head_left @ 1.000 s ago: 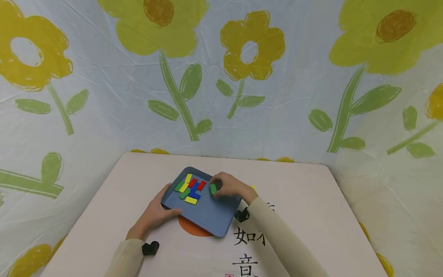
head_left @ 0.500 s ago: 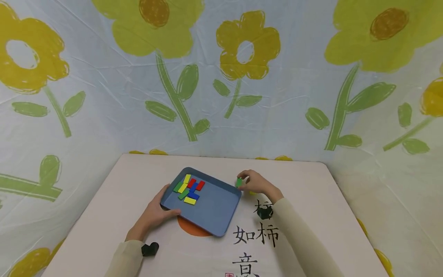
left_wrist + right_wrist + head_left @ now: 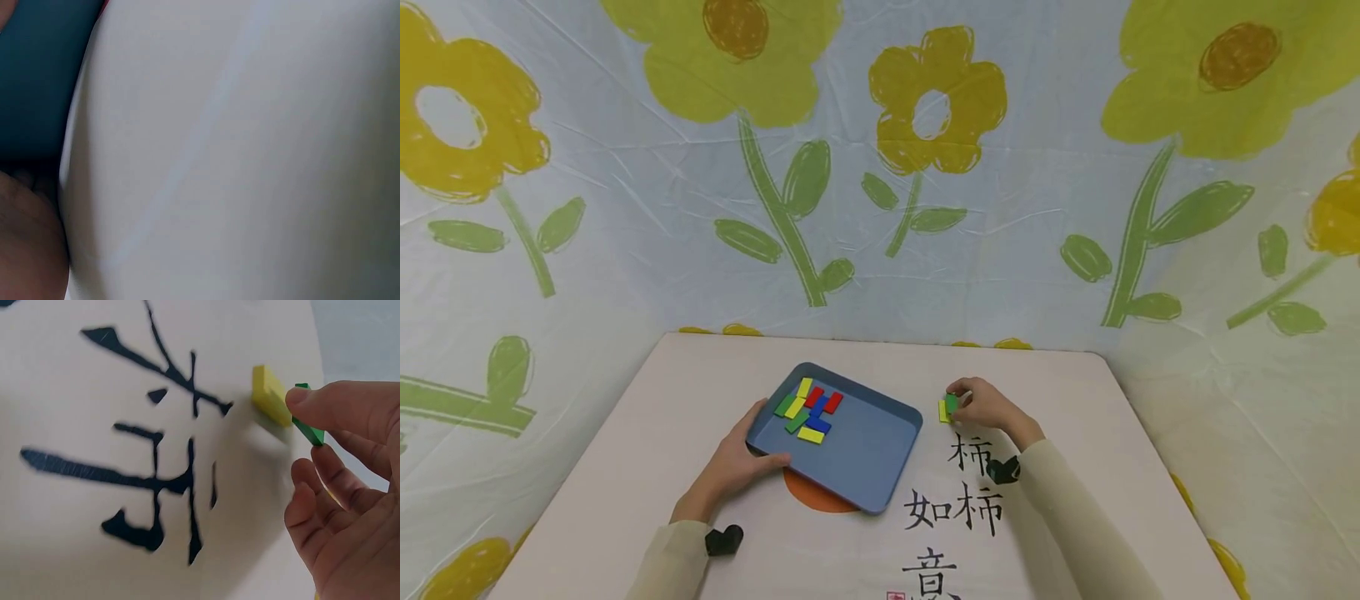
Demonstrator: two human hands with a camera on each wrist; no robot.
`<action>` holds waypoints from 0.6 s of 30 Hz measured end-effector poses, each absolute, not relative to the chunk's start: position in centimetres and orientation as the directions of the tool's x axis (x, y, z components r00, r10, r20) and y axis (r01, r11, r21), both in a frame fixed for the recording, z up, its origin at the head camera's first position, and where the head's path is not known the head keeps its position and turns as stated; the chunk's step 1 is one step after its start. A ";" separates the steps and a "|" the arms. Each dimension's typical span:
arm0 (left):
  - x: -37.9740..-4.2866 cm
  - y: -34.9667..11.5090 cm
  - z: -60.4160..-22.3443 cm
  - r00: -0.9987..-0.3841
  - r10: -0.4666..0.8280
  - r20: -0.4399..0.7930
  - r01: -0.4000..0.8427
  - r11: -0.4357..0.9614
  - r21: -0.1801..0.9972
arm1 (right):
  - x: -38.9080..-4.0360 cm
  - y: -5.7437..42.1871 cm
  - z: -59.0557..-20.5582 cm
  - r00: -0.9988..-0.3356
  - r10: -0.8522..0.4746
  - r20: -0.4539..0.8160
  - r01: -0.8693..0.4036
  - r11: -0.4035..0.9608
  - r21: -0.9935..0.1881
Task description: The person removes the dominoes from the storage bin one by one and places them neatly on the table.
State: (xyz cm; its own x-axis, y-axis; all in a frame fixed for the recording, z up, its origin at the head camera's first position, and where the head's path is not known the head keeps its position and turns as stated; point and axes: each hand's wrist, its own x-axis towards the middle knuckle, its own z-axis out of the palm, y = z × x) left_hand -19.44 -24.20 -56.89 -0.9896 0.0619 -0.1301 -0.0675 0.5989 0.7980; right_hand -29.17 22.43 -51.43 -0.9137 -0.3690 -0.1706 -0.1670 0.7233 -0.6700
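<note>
My right hand (image 3: 988, 404) pinches a small green block (image 3: 309, 422) between thumb and fingertips. It is over the table, to the right of the tray. Close beside it, a yellow block (image 3: 270, 397) stands on the table; in the head view this one is partly covered by the green block. My left hand (image 3: 737, 460) grips the left corner of a blue-grey tray (image 3: 857, 475), thumb on the near rim; its other fingers are mostly hidden. Inside the tray, toward its left end, lie several flat blocks, among them a red block (image 3: 832, 403) and a blue block (image 3: 817, 425).
The pale tabletop (image 3: 715, 367) carries printed black characters (image 3: 973, 507) and an orange patch (image 3: 816, 493) partly under the tray. A flowered cloth (image 3: 1000, 275) hangs behind and around the table.
The right hand has lifted the green block out of the tray, over its right rim, and brought it to the yellow block. The left hand keeps its place on the tray.
</note>
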 end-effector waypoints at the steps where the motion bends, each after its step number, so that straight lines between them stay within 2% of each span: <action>1: -19.4 -24.2 -56.9 -0.989 0.063 -0.131 -0.067 0.599 0.798 | -29.2 22.6 -51.6 -0.915 -0.362 -0.177 -0.161 0.732 -0.662; 9: -19.3 -24.2 -56.8 -0.990 0.064 -0.129 -0.066 0.598 0.799 | -29.0 23.1 -52.3 -0.926 -0.310 -0.216 -0.114 0.775 -0.622; 18: -19.4 -24.1 -56.6 -0.988 0.055 -0.143 -0.082 0.599 0.797 | -29.3 22.9 -52.7 -0.919 -0.330 -0.217 -0.130 0.772 -0.623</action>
State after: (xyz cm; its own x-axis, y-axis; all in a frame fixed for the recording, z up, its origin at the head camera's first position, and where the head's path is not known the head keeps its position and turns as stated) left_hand -19.40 -24.11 -56.60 -0.9882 0.0545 -0.1432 -0.0824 0.5988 0.7966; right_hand -29.31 22.91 -52.75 -0.9187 -0.3301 -0.2170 -0.1302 0.7717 -0.6226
